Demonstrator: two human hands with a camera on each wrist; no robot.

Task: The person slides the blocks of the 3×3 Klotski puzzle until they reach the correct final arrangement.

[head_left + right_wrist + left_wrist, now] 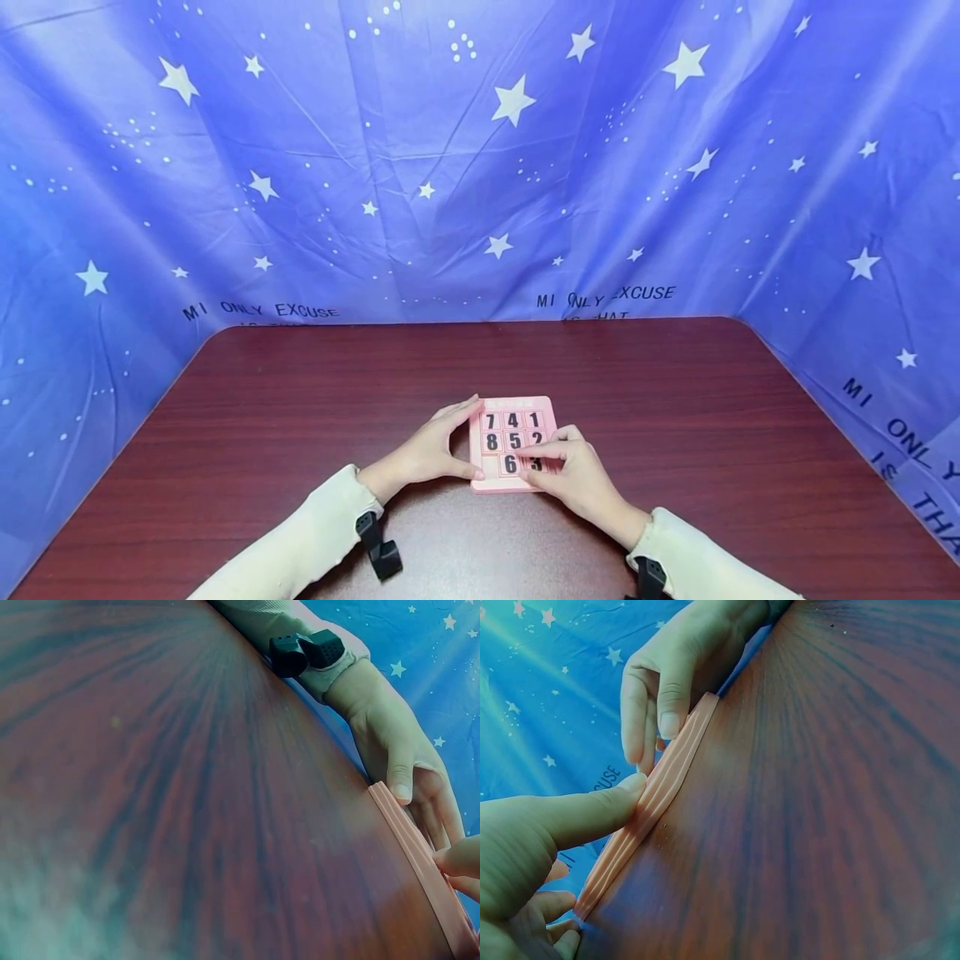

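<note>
The pink puzzle [513, 441] seems light and stiff — best held by its edges, as left hand [431, 450] grips; right hand [587, 481], fingers fairly straight, touches tiles [509, 463].

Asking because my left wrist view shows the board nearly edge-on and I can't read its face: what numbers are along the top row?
Observer: From the head view, the top row of the pink number puzzle reads 7, 4, 1, left to right.

Operator: Thanks. Before I plan a slide, where is the empty slot?

Observer: The empty slot is at the bottom left, directly left of the 6 tile.
</note>
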